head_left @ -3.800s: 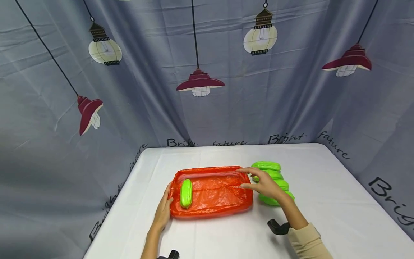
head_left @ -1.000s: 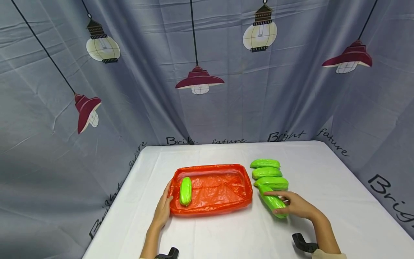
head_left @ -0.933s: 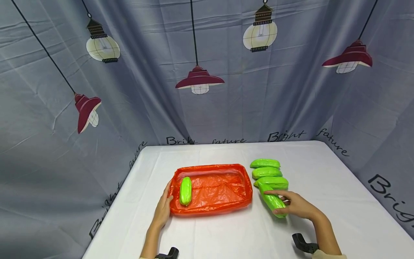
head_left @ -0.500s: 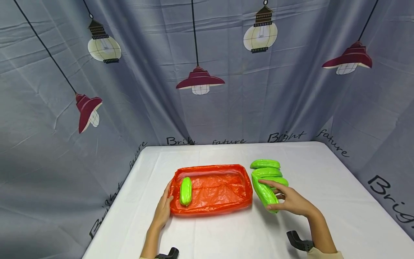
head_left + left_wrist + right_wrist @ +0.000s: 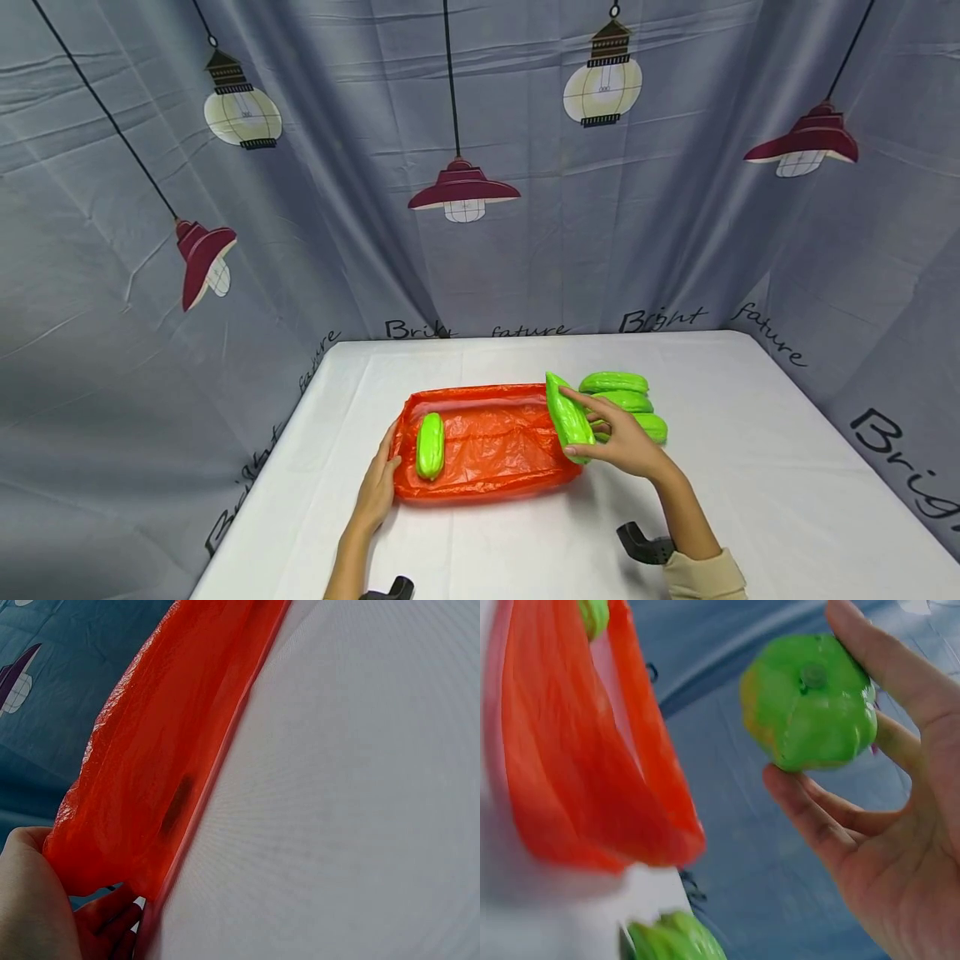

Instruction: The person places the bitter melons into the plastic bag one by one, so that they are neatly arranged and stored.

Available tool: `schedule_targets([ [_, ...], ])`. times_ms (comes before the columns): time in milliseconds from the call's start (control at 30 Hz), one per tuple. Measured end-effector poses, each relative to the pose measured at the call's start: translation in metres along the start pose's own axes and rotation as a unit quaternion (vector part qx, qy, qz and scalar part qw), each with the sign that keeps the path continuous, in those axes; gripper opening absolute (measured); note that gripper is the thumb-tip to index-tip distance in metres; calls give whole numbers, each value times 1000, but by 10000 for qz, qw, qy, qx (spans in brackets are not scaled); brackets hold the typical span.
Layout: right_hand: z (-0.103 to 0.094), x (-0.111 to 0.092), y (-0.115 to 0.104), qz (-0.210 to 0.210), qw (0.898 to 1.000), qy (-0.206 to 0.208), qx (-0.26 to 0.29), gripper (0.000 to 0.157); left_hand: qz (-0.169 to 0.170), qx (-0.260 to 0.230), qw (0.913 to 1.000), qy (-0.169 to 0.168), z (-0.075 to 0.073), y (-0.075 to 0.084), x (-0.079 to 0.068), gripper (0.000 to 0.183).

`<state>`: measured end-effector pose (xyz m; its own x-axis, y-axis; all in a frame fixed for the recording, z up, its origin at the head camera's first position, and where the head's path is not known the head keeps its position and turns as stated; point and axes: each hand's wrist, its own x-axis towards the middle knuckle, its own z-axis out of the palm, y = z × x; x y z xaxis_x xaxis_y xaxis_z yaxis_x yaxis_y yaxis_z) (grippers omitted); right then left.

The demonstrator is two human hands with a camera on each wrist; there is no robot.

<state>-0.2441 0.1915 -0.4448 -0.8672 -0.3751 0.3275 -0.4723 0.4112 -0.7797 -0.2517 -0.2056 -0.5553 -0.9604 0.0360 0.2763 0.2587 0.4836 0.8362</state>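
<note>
My right hand (image 5: 618, 437) holds a bright green cucumber (image 5: 567, 417) between thumb and fingers, over the right end of a red tray (image 5: 502, 450) covered in crinkled plastic film. The right wrist view shows this cucumber's ribbed, rounded end (image 5: 810, 705) raised beside the tray wall (image 5: 562, 765). Inside the tray, near its left end, lies another cucumber (image 5: 431, 447). My left hand (image 5: 377, 483) holds the tray's left side, thumb at the rim. In the left wrist view its fingers (image 5: 112, 922) show low against the red wall (image 5: 150, 765).
Three more cucumbers lie in a stack-like row right of the tray, among them a far one (image 5: 613, 382) and a near one (image 5: 651, 427). A white cloth covers the table (image 5: 480, 550). A grey curtain (image 5: 517, 258) printed with lamps hangs behind it.
The right hand has lifted the nearest cucumber off the row and carried it left, from the table to over the tray's right end. The left hand and tray stay in place.
</note>
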Motion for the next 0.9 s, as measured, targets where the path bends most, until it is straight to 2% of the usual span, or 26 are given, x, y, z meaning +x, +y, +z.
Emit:
schedule_targets([
  [167,21,12,-33,-26,9993,353,157,79,24,7,10000,2,0,1,1,57],
  [267,37,21,-40,-134,9984,472,282,78,3,32,10000,2,0,0,1,57],
  [500,82,51,-17,-108,9979,581,257,81,-91,92,9999,-33,-1,0,0,57],
  [633,103,62,-16,-30,9983,409,411,81,-44,90,9999,-26,-1,0,0,57],
  [900,142,70,-9,403,9991,-20,143,85,109,41,9999,-6,-1,-3,0,56],
])
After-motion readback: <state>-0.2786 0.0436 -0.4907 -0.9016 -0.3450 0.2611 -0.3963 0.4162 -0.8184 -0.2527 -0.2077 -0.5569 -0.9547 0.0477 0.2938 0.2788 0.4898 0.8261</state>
